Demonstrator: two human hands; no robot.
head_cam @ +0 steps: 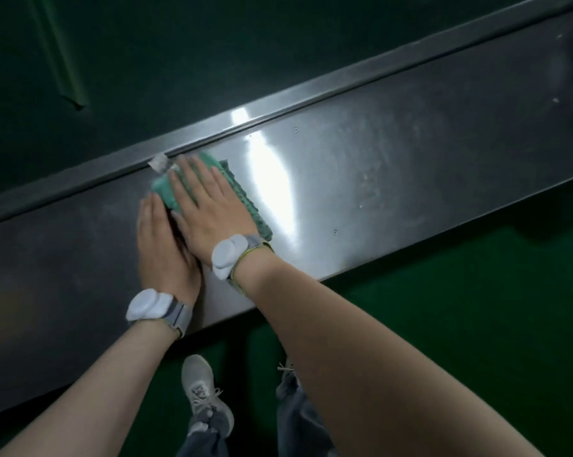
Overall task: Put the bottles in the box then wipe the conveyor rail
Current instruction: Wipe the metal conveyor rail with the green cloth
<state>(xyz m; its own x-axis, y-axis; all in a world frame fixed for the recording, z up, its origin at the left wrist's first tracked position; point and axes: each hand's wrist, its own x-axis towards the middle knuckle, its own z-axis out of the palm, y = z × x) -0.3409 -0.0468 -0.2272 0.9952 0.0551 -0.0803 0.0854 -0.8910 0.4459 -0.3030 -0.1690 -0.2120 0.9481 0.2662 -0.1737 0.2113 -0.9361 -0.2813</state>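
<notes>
A green textured cloth [245,196] lies on the wide stainless steel conveyor rail [394,166], close to the rail's raised far lip. My right hand [209,209] presses flat on top of it, fingers spread and pointing away from me. Just to its left my left hand [161,245] lies flat on the bare metal, its fingertips at the cloth's left edge and its inner side tucked under my right hand. A small white tag [160,161] shows at the cloth's far left corner. No bottles or box are in view.
Beyond the rail's far lip runs the dark green conveyor belt [179,61]. The rail stretches diagonally from lower left to upper right, with a bright glare patch [272,179] right of the cloth. Below its near edge are green floor [476,291] and my grey shoes [202,387].
</notes>
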